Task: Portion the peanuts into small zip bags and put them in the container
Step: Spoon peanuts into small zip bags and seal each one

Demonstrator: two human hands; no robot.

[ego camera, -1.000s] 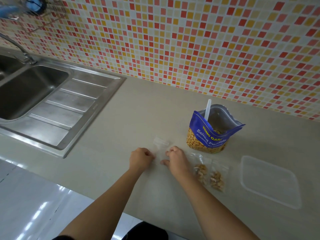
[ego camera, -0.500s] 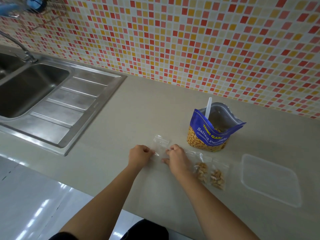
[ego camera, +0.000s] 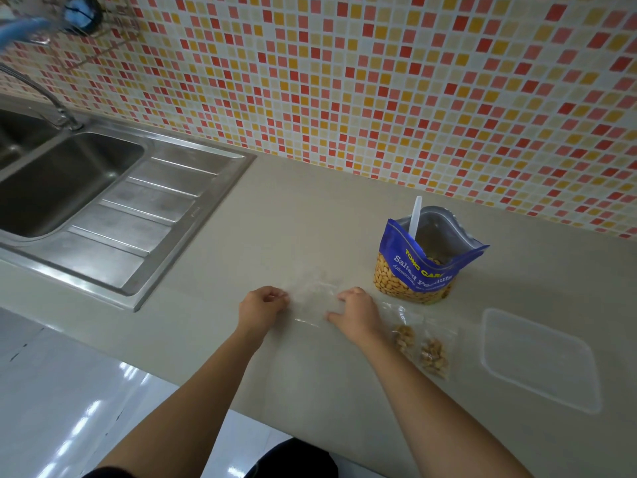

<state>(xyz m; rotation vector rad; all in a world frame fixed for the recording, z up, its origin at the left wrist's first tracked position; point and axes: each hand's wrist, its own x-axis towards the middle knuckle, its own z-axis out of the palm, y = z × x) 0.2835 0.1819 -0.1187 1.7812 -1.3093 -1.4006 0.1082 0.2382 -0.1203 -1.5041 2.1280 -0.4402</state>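
We are seeing two bare forearms entering from bottom edge of frame, no sleeves covering them up to frame border. Left hand (ego camera: 262, 307) and right hand (ego camera: 356, 310) are showing no gloves, no rings, no watch or bands at wrists. Fingernails are looking short, unpainted as far as we can tell. Dark garment (ego camera: 296, 458), black or near black, is showing at bottom centre of frame; its kind we cannot tell.
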